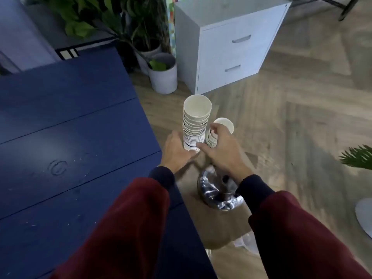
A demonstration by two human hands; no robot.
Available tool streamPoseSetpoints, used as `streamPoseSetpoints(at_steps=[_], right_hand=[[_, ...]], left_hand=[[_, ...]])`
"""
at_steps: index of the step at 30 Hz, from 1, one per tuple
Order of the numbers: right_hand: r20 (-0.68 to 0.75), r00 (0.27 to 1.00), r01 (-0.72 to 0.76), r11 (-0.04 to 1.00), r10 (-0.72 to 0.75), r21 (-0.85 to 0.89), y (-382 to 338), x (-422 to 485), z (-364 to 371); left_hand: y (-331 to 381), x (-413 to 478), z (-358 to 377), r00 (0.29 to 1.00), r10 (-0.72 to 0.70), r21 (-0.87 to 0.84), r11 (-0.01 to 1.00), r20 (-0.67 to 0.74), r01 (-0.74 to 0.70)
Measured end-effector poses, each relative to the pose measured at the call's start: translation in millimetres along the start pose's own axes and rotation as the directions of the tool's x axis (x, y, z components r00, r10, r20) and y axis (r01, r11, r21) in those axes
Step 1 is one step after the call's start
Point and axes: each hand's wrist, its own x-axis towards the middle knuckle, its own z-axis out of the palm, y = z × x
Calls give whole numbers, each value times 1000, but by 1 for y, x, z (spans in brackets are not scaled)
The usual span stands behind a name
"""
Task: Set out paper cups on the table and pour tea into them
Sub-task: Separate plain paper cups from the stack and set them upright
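**Inspector:** Start at 9 o'clock. What is there?

**Assistant:** The dark blue plank bench [60,117] fills the left half of the view, and none of the cups stand on it. At 11 o'clock, beyond its far end, are leafy plants [112,21], with two pale pots [164,75] on the wooden floor [302,97].

**Inspector:** And the left grip?

**Assistant:** The left grip [177,151] is just off the bench's right edge, back of the hand upward. Its fingers are curled round the foot of the tall stack of paper cups [196,121]. That stack stands upright at the centre of the view, mouth open to the camera, clear of the bench. I cannot tell whether its base rests on anything.

**Inspector:** Go on to the right.

**Assistant:** The short stack of paper cups [211,139] is just beside the tall one, at its 3 o'clock, leaning a little to the right. The right grip [221,152] has its fingers curled over and pinching that stack near the top. Its thumb reaches across to touch the base of the tall stack. Both sleeves [130,218] are dark red with dark cuffs.

**Inspector:** What is below the hands?

**Assistant:** At 6 o'clock of the stacks there is crumpled shiny plastic wrap [215,195] on a brown surface [213,224]. I cannot identify that surface.

**Inspector:** And the rest of the room?

**Assistant:** A white two-drawer cabinet [231,51] is at 1 o'clock, a green frond [358,158] at 3 o'clock, and a white disc [364,214] at 4 o'clock, cut off by the frame edge.
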Motion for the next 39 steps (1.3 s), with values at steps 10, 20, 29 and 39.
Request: streamPoseSetpoints(at_steps=[10, 20, 29, 39], right_hand=[[-53, 998, 23, 990, -16, 136, 9, 41, 29], [-25, 1000, 6, 997, -4, 74, 21, 54, 47], [-23, 999, 37, 996, -35, 87, -27, 53, 15], [128, 984, 64, 922, -121, 381, -98, 13, 22]], left_hand=[[-4, 31, 25, 999, 46, -162, 986, 29, -40], [-22, 41, 36, 999, -17, -118, 993, 51, 23], [-8, 22, 2, 1000, 5, -293, 956, 15, -1], [-14, -81, -71, 994, -76, -553, 833, -78, 20]])
